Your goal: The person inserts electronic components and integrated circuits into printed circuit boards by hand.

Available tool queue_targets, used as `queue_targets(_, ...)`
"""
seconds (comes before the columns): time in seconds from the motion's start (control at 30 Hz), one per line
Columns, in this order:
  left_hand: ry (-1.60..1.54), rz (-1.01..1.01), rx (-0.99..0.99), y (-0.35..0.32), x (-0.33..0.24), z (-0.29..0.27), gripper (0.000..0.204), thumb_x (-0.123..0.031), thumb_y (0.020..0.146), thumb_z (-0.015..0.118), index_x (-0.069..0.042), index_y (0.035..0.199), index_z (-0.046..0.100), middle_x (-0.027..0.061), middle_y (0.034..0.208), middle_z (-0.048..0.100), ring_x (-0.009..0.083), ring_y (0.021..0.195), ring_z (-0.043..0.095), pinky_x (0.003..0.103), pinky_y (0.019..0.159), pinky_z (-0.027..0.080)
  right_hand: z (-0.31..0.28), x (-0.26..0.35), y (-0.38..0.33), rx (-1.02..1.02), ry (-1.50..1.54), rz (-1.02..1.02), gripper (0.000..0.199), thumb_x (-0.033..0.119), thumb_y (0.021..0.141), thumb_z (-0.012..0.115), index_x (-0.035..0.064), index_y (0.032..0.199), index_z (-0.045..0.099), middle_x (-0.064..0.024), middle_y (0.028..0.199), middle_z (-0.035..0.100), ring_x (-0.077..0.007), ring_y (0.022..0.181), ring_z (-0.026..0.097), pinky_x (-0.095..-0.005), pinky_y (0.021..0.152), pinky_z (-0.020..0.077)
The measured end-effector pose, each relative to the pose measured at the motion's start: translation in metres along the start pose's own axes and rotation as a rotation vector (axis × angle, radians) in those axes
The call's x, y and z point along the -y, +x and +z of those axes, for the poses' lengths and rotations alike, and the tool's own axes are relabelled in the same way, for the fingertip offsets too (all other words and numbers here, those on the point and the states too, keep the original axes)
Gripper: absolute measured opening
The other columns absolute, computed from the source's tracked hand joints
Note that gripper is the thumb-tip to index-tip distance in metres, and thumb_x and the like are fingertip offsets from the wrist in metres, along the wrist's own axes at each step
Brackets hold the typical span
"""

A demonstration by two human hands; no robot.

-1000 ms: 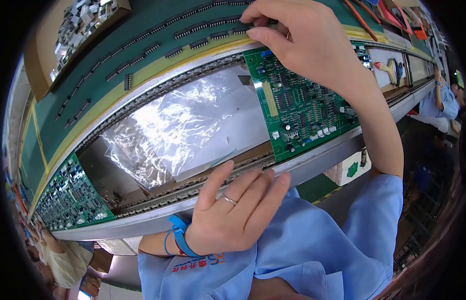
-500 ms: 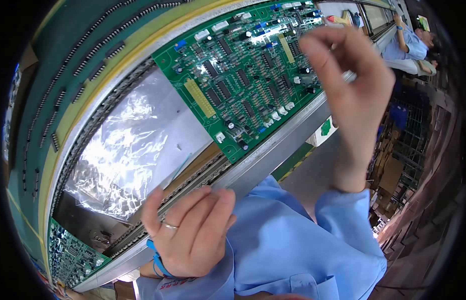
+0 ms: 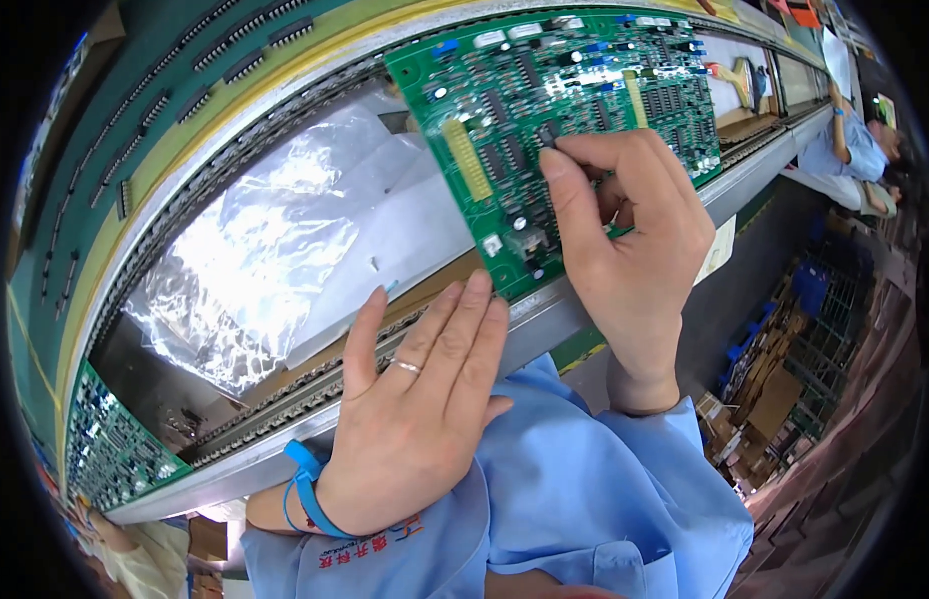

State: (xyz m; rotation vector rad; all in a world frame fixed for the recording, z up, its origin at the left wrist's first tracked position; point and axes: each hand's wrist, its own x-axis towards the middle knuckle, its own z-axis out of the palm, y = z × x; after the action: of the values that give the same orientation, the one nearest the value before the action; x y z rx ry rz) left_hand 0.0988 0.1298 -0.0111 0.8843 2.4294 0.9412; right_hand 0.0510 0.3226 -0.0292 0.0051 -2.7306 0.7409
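A green circuit board [image 3: 572, 92] crowded with small parts lies across the conveyor rails. My right hand [image 3: 634, 215] is over its middle, thumb and forefinger pinched together beside a black chip [image 3: 547, 132]. Whatever is between those fingertips is hidden. My left hand [image 3: 415, 419], with a ring and a blue wrist strap [image 3: 310, 489], lies flat with its fingers stretched out over the near rail [image 3: 544, 311]. Its fingertips reach the board's near left corner, by a small white connector [image 3: 492, 245] and a long yellow connector [image 3: 466, 160].
Clear plastic bags [image 3: 255, 250] lie between the rails, left of the board. A second circuit board [image 3: 115, 439] sits at the lower left. Rows of black chips [image 3: 247, 38] stand on the green mat beyond the far rail. Another person [image 3: 852, 140] sits at the far right.
My right hand has come down from above the board's right part onto its middle. My left hand has moved right and flattened toward the board's corner. The whole view has shifted somewhat.
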Motion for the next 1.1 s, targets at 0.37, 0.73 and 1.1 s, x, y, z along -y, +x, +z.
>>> queue_targets(0.37, 0.126, -0.025, -0.137, -0.005, -0.005, -0.008, 0.056, -0.038, 0.082, 0.066, -0.002, 0.124, 0.059, 0.0168, 0.135, 0.056, 0.0282, 0.12, 0.058, 0.056, 0.113, 0.021, 0.002, -0.012, 0.0, -0.07, -0.162, -0.026, 0.01, 0.011, 0.079, 0.074, 0.0096, 0.082, 0.065, -0.0035, 0.074, 0.061, -0.0233, 0.055, 0.059, -0.0321, 0.048, 0.0438)
queue_targets(0.73, -0.053, -0.117, -0.274, -0.035, 0.014, -0.024, 0.022, -0.03, 0.088, 0.066, -0.016, 0.102, 0.072, 0.0051, 0.108, 0.072, 0.0202, 0.101, 0.068, 0.051, 0.11, 0.03, 0.002, 0.005, 0.003, -0.043, -0.137, 0.241, 0.011, 0.01, 0.078, 0.074, 0.0072, 0.076, 0.064, -0.002, 0.07, 0.061, -0.014, 0.052, 0.056, -0.028, 0.048, 0.0423)
queue_targets(1.1, -0.107, -0.134, -0.22, -0.038, 0.016, -0.032, 0.023, -0.023, 0.079, 0.071, -0.014, 0.1, 0.068, 0.0055, 0.105, 0.071, 0.0246, 0.102, 0.067, 0.058, 0.109, 0.031, 0.001, 0.01, 0.009, 0.009, -0.131, 0.358, 0.009, 0.009, 0.079, 0.074, 0.0045, 0.079, 0.066, -0.0024, 0.069, 0.062, -0.0111, 0.05, 0.049, -0.0269, 0.047, 0.0379)
